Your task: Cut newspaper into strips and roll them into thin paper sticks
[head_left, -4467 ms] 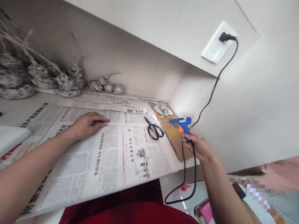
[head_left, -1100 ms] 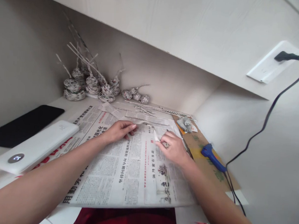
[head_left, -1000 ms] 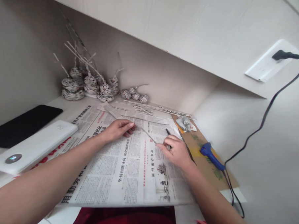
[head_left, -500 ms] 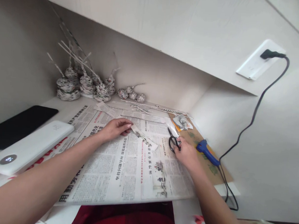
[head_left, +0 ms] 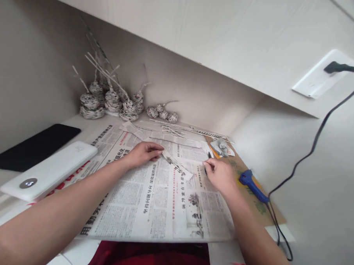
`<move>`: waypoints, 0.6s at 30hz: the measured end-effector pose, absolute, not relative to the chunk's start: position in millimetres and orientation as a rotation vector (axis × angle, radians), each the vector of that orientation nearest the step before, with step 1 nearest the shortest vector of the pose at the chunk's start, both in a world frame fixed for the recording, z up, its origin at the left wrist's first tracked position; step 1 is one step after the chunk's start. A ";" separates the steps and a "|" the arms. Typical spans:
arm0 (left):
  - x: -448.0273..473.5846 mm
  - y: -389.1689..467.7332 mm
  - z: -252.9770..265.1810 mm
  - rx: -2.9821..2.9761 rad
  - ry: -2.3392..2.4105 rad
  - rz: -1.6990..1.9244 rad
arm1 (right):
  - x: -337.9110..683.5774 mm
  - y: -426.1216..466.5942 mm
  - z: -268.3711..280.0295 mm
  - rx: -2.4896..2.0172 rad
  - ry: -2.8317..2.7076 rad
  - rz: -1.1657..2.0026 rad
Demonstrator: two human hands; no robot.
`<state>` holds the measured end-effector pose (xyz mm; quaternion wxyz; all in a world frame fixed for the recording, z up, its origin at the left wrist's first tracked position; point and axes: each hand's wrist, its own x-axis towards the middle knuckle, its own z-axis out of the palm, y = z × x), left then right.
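Between its thumb and fingers, my left hand point(head_left: 148, 153) pinches the upper end of a narrow newspaper strip point(head_left: 177, 165), which slants down to the right over the newspaper sheet point(head_left: 133, 201). My right hand point(head_left: 220, 173) is curled just right of the strip, fingertips drawn together. It covers most of a pair of black scissors point(head_left: 209, 154); only a dark tip and a bit of handle peek out. Whether anything sits in those right fingers is hidden.
Woven paper gourds point(head_left: 112, 100) stand at the back left, with thin paper rods point(head_left: 206, 132) to their right. A blue glue gun point(head_left: 253, 186) with a black cord lies on brown cardboard point(head_left: 261, 206). At left are a white power bank point(head_left: 58, 166) and a black slab point(head_left: 35, 146).
My right hand has come off the scissors' handles and shifted left and up over them; the scissors stay put. The left hand keeps its pinch on the strip. The view has shifted slightly left.
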<state>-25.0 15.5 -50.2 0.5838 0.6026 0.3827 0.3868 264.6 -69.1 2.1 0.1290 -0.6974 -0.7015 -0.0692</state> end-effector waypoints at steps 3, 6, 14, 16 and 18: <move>-25.5 16.9 -51.5 1.403 0.883 0.904 | 244.8 -61.9 6.9 -1.895 -2.102 -0.074; -26.1 17.9 -52.0 1.388 0.876 0.912 | 229.3 -52.4 2.7 -1.790 -2.136 0.112; -26.4 17.3 -49.3 1.419 0.883 0.928 | 194.0 -22.1 -17.3 -1.605 -2.235 0.228; -26.8 16.3 -47.7 1.430 0.872 0.944 | 186.1 -18.6 -22.0 -1.593 -2.225 0.287; -27.0 15.0 -45.9 1.424 0.855 0.976 | 181.5 -17.6 -27.4 -1.583 -2.158 0.393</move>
